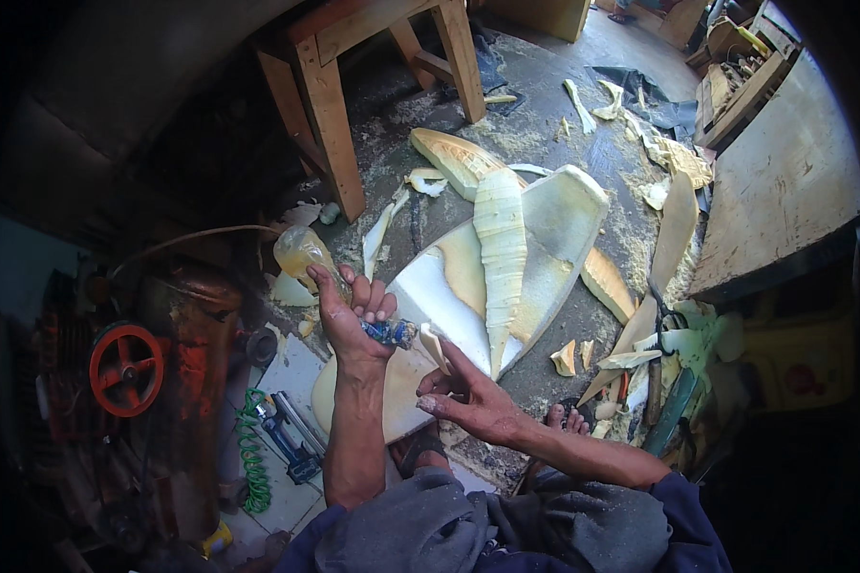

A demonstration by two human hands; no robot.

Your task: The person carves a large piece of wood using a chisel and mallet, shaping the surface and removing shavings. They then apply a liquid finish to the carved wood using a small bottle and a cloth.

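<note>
right hand [468, 396] pinches a foam scrap [434, 346] beside left hand [349, 320] gripping a bottle [306, 256].

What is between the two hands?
In the head view, a small pale chip stands on the white board between the left hand, which grips a plastic bottle, and the right hand.

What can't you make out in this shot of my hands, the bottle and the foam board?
Head view only:
- Bottle: mouth and contents unclear; left hand wraps its labelled end.
- Foam board: near end covered by right hand and forearms.
- Red-wheeled machine: lost in dark rim.
</note>
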